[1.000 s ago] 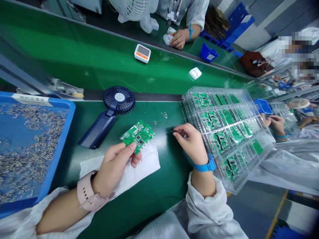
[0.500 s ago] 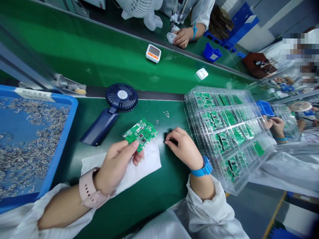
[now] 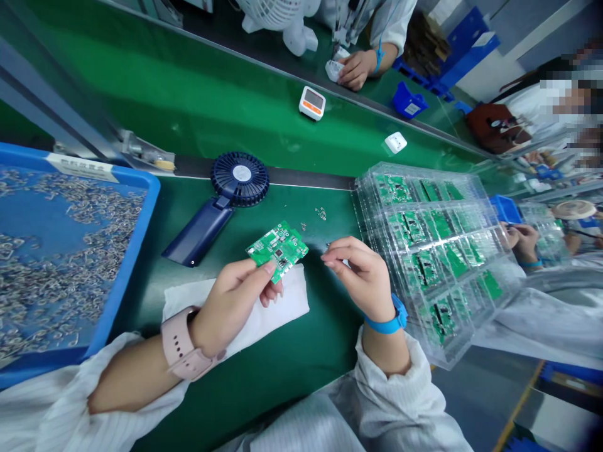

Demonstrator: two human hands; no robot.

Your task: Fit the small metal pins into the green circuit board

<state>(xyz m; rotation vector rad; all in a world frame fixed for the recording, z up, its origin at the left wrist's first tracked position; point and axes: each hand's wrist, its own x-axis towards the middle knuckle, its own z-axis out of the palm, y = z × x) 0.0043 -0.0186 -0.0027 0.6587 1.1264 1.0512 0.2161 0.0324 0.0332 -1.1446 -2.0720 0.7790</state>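
My left hand (image 3: pixel 242 301) is closed on the edge of a green circuit board (image 3: pixel 277 251), thumb on top. The board is held tilted above a folded white cloth (image 3: pixel 282 307), its chip side facing up. To the right of the board, my right hand (image 3: pixel 360 273) has thumb and fingers pinched together just over the green table. A tiny piece seems to show at those fingertips, too small to make out. Several small bent metal pieces (image 3: pixel 321 214) lie on the table beyond the board.
On the left stands a blue tray (image 3: pixel 153 207) full of small metal pieces. A dark blue handheld fan (image 3: pixel 202 232) lies beside it. Stacked clear plastic trays (image 3: pixel 424 345) with circuit boards stand on the right. Farther off are a white-and-orange timer (image 3: pixel 311 103) and a co-worker's hand (image 3: pixel 357 69).
My right hand has lifted slightly off the table, its fingertips now pinched higher up. My left hand still holds the circuit board. The whole view has shifted a little.
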